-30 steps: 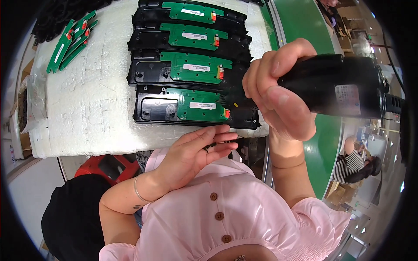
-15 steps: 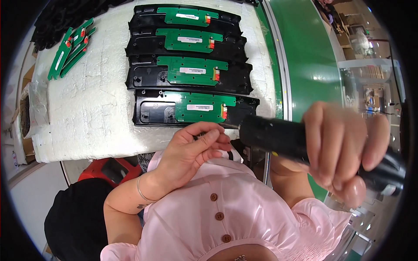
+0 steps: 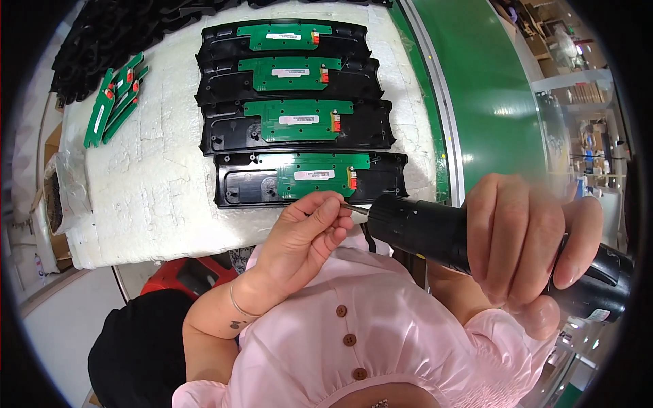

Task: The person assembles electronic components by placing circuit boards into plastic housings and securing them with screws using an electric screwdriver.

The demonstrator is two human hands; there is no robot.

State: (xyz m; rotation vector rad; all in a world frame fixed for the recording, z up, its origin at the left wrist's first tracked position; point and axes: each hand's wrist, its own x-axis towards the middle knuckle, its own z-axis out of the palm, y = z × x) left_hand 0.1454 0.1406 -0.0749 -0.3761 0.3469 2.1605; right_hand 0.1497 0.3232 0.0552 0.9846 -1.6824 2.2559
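Observation:
My right hand [image 3: 517, 238] is wrapped round a black electric screwdriver [image 3: 418, 226], held level with its bit [image 3: 356, 209] pointing left. At the bit's tip, the thumb and fingers of my left hand [image 3: 306, 228] are pinched together. Whatever small thing sits between those fingertips is hidden. Just beyond them lies the nearest black plastic housing [image 3: 382, 182], with a green circuit board [image 3: 296, 187] set in it. More such housings with boards are lined up behind it, among them a second housing [image 3: 231, 136]. Both hands stay in front of the row, off the boards.
White foam [image 3: 163, 211] covers the work surface. Loose green circuit boards [image 3: 102, 112] lie at the left, near a clear plastic bag [image 3: 71, 183]. Black parts [image 3: 102, 41] are heaped at the far left. A green surface with a metal rail [image 3: 445, 129] runs along the right.
My left fingertips and the screwdriver bit have come together, with the bit's tip now at the pinch. My right hand's blur has mostly gone. The whole view has shifted slightly.

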